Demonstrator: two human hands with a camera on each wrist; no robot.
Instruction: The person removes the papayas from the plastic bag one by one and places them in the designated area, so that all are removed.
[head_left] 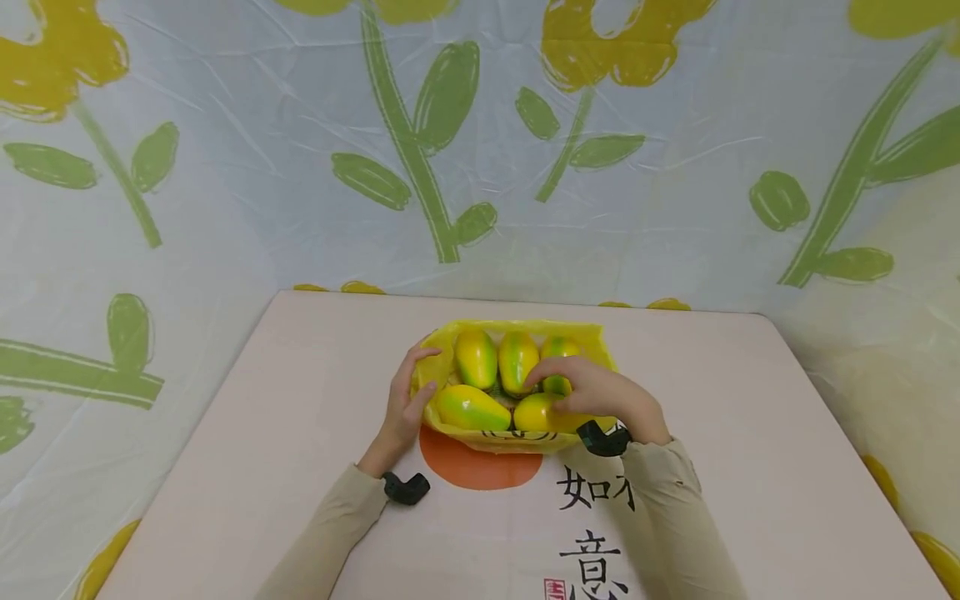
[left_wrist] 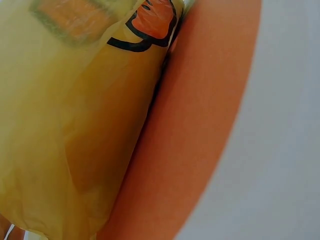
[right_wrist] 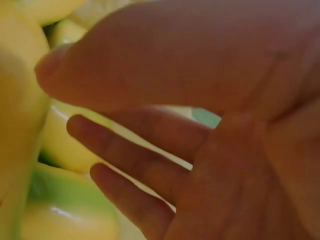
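A yellow plastic bag (head_left: 450, 333) lies on the table with its mouth wide, and several yellow-green mangoes (head_left: 476, 358) sit inside in two rows. My left hand (head_left: 405, 400) holds the bag's left side, thumb over the rim; only a bit of its fingers shows in the left wrist view, beside the bag's wall (left_wrist: 90, 125). Over the bag's right part, my right hand (head_left: 600, 392) reaches in among the fruit. Its thumb is right at the front right mango (head_left: 534, 412), and its other fingers extend apart toward the mangoes behind (right_wrist: 70, 200).
The pale table (head_left: 330, 358) carries an orange disc print (head_left: 480, 471) and black characters (head_left: 590, 554) in front of the bag. Flower-patterned cloth (head_left: 300, 208) hangs behind and along both sides. Each wrist wears a black camera mount (head_left: 406, 488).
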